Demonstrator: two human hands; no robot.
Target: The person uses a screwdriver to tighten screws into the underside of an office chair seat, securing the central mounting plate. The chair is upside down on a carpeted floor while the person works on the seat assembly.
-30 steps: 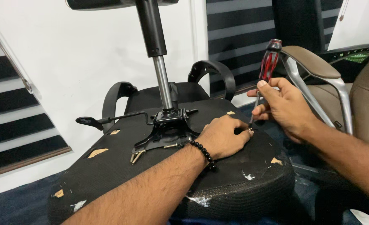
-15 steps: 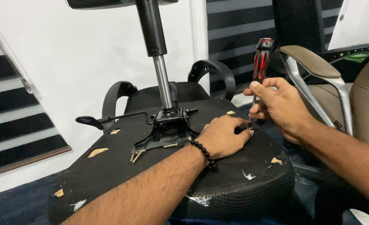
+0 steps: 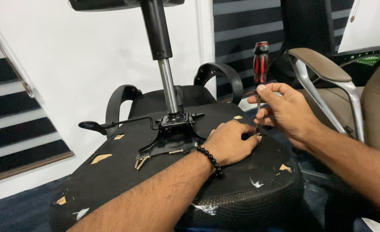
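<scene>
The overturned black office chair seat (image 3: 125,172), its torn underside facing up, is serving as the landmark here. The left hand (image 3: 229,144) is pressing flat on that underside, just right of the black metal tilt mechanism plate (image 3: 172,133), with its fingers (image 3: 248,139) bunched around a small fastener that is too small to make out clearly. A black beaded bracelet (image 3: 207,157) is sitting on that wrist. The right hand (image 3: 284,109) is clenching the red-and-black handled screwdriver (image 3: 260,64), holding it nearly upright at the seat's right edge, with the tip coming down right at the left fingertips.

The shiny steel gas-lift column (image 3: 167,86) is rising from the plate, and a black lever (image 3: 112,124) is sticking out to the plate's left.

The likely trouble is the tip slipping off the fastener: the left fingertips are sitting against it, so a skid under pressure could jab them. A tilted shaft could also chew the screw head. The seat, apparently resting on its armrests, may rock under pushing.
</scene>
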